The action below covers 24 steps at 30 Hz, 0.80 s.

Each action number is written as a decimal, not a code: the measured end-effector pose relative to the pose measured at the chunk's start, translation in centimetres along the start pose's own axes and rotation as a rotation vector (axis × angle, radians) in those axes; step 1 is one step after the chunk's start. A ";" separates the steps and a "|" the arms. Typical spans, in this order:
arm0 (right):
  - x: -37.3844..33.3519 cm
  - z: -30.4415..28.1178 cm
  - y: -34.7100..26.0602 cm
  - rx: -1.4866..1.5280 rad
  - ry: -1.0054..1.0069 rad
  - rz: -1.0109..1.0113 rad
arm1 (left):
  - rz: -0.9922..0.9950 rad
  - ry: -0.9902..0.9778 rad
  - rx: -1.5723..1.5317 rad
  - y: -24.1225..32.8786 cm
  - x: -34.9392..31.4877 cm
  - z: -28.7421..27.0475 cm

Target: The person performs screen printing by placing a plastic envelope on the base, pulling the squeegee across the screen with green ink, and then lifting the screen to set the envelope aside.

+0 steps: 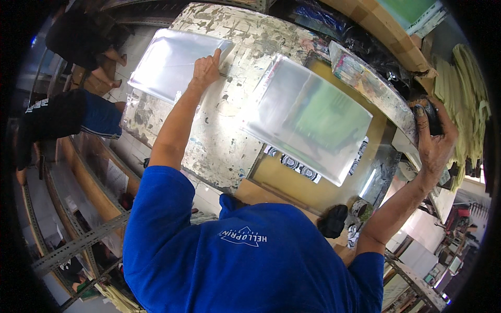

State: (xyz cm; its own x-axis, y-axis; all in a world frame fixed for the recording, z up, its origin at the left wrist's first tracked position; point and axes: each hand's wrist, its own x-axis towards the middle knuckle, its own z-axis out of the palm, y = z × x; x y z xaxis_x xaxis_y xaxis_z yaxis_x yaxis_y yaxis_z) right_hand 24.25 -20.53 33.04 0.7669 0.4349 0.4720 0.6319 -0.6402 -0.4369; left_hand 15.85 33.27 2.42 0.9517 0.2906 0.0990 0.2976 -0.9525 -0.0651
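Note:
My left hand [207, 70] is at the right edge of a stack of clear plastic sheets [167, 65] on the paint-spattered table [209, 141]. Its index finger is stretched out and touches the stack's corner; the other fingers are partly curled. Far to the right, my right hand [437, 138] is wrapped round a dark, rounded grip [429, 116] at the end of a paint-stained board [373, 83]. Between the hands lies another clear plastic sheet [313, 115], partly over a yellowish panel [292, 190]. A green area shows through it.
Black-and-white printed pieces [300, 168] stick out from under the sheet. A black bundle [333, 221] lies near my body. Two people [68, 112] are at the left, beside shelving [88, 240]. Pale cloths [464, 104] hang at the right, near a cardboard box [386, 31].

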 end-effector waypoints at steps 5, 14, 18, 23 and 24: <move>0.1 0.2 -0.3 -0.005 0.014 -0.009 | 0.085 0.032 0.008 -1.8 -0.6 1.1; 0.1 0.0 -0.2 -0.021 0.008 0.001 | -0.012 0.027 -0.135 -0.9 -1.2 -1.2; 0.2 -0.1 0.0 -0.049 0.015 -0.020 | -0.063 0.036 -0.127 -0.9 -0.9 -0.7; 0.2 0.0 -0.4 0.001 0.035 -0.009 | -0.076 0.070 -0.102 -0.8 -0.3 0.3; 0.1 0.0 -0.5 0.009 0.037 -0.007 | -0.067 0.078 -0.108 -1.0 -0.2 0.5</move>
State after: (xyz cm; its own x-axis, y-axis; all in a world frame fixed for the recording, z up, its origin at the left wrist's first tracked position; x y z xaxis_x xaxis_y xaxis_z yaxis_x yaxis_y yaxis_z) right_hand 24.05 -20.11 33.29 0.7578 0.4158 0.5028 0.6385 -0.6311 -0.4405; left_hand 15.38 34.18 1.97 0.9199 0.3501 0.1766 0.3465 -0.9366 0.0516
